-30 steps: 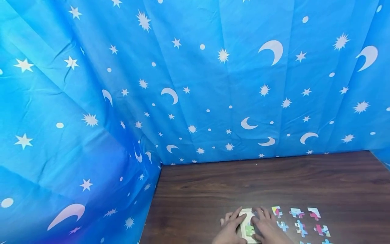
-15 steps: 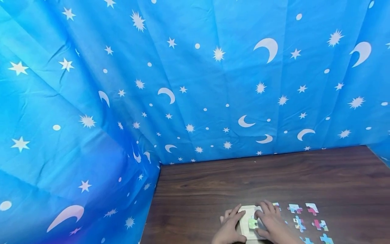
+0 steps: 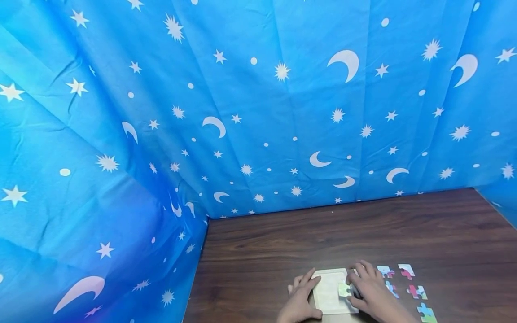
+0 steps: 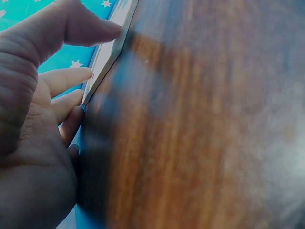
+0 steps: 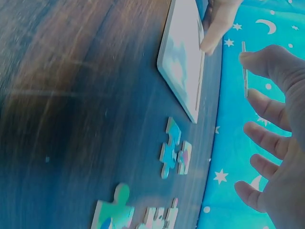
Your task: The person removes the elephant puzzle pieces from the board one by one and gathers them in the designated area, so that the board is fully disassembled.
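Note:
A pale, shallow puzzle tray point(image 3: 329, 294) lies flat on the table. My left hand point(image 3: 300, 296) rests along its left edge; the left wrist view has thumb tip and fingertips right at the rim point(image 4: 110, 55), spread apart. Between thumb and index finger, my right hand point(image 3: 371, 287) pinches a light-green jigsaw piece point(image 3: 343, 289), which overlaps the tray's right side in the head view. Seen edge-on in the right wrist view, that piece point(image 5: 245, 88) is a thin strip, and the other right fingers stay loosely bent.
Right of the tray lie several loose jigsaw pieces, among them a pink-and-white one point(image 3: 406, 271), a pink-and-green one point(image 3: 417, 291) and a blue-and-green one point(image 3: 427, 312). The dark wooden table point(image 3: 258, 260) ends at a blue star-printed curtain point(image 3: 250, 107) behind and to the left.
My right hand has moved right across the tray with the green piece, from its middle to its right side, uncovering more tray. My left hand stays at the left edge. The head view has shifted slightly.

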`<state>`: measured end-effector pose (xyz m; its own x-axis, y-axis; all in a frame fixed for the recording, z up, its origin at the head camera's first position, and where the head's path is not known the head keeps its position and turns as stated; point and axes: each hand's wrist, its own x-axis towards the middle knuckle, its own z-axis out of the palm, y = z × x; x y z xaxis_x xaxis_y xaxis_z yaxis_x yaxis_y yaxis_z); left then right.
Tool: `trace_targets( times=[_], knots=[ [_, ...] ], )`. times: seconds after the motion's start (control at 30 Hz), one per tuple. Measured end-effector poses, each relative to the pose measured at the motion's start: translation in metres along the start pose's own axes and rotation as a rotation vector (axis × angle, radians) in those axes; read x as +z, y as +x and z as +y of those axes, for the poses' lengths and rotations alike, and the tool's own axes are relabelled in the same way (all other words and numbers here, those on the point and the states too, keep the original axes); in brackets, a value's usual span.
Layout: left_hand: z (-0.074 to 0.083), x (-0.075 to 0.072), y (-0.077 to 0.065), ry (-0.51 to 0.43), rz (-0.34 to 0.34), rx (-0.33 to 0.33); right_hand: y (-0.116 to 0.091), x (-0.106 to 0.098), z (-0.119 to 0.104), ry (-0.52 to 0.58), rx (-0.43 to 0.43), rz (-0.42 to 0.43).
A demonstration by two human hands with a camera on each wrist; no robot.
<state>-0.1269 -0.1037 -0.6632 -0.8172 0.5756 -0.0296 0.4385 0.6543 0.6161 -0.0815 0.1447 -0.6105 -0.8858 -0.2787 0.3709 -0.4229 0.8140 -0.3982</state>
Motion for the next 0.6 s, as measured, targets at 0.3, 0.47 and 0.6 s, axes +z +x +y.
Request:
trace_targets(
  times=[0.3,0.47,0.6],
  knots=[
    [-0.001,0.001,0.000,-0.045,0.022,0.011,-0.012,-0.010,0.012,0.015,0.073,-0.071],
    [-0.003,0.001,0.000,-0.068,0.053,0.005,-0.019,-0.010,0.021,-0.040,0.015,0.010],
    [-0.004,0.002,0.000,-0.094,0.037,-0.026,-0.026,-0.011,0.023,-0.037,0.051,-0.031]
  ],
)
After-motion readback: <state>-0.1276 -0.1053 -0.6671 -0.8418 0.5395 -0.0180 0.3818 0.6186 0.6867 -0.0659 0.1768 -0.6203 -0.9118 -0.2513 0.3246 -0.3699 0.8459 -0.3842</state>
